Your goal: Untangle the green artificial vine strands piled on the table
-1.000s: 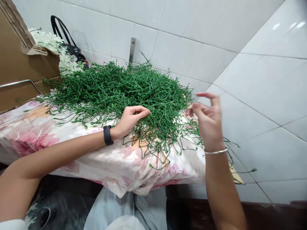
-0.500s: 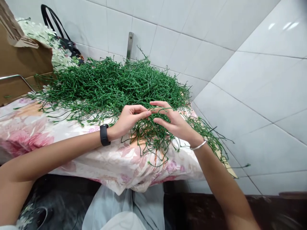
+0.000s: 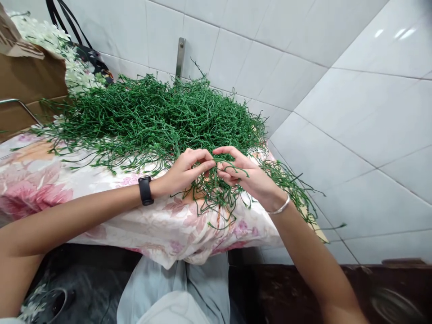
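Observation:
A large tangled heap of green artificial stems point(image 3: 162, 110) lies on the table, with a looser clump of them spilling under my hands. My left hand point(image 3: 194, 167), with a black band at the wrist, pinches green stems point(image 3: 232, 166) between thumb and fingers. Meeting it fingertip to fingertip, my right hand point(image 3: 241, 173) has its fingers curled around the same stems, whose ends lie across its fingers. A silver bangle circles the right wrist. The small joint between the two hands is partly hidden by the fingertips.
A floral cloth point(image 3: 111, 216) covers the table. Back left are a cardboard box point(image 3: 30, 81), white artificial flowers point(image 3: 43, 33) and a dark bag point(image 3: 92, 60). A tiled wall point(image 3: 263, 49) stands behind; a metal bracket point(image 3: 180, 58) is fixed to it. More stems point(image 3: 286, 180) lie at right.
The fingers of my right hand have closed in from a more spread pose, and the hands are closer together. The view has shifted slightly.

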`<state>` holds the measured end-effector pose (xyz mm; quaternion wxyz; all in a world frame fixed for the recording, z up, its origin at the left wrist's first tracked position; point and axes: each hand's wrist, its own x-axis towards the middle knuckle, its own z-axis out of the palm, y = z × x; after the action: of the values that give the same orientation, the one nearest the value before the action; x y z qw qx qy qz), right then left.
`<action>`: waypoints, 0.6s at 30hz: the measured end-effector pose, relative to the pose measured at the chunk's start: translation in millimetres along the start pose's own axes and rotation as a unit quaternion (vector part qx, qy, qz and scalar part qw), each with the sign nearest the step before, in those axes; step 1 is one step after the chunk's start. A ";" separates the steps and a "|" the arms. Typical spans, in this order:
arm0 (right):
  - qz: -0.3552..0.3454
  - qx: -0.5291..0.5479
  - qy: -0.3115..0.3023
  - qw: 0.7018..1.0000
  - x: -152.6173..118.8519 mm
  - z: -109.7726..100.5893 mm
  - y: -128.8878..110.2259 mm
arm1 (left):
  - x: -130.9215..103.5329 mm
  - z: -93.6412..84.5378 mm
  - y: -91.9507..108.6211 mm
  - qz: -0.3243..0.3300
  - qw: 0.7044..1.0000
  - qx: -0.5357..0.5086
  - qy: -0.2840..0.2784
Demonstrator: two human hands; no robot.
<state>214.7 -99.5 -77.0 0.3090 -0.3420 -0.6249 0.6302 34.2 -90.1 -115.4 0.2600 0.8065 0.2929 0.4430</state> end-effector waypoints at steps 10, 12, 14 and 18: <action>-0.035 0.247 0.157 0.956 8.5 20.8 5.8 | -3.3 8.1 2.1 0.001 1.000 0.003 0.029; -0.045 0.261 0.168 0.950 11.0 22.9 4.0 | -2.6 9.5 1.6 0.001 0.999 -0.004 0.034; -0.046 0.258 0.179 0.948 12.9 24.0 1.4 | -1.4 9.9 1.6 0.005 0.999 -0.013 0.035; -0.051 0.244 0.207 0.946 15.0 25.4 -4.5 | 0.8 9.2 2.4 0.012 0.998 -0.031 0.045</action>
<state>185.1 -101.7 -73.6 0.5371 -0.3474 -0.3907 0.6619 43.2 -92.7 -117.7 0.2665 0.7805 0.2811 0.4908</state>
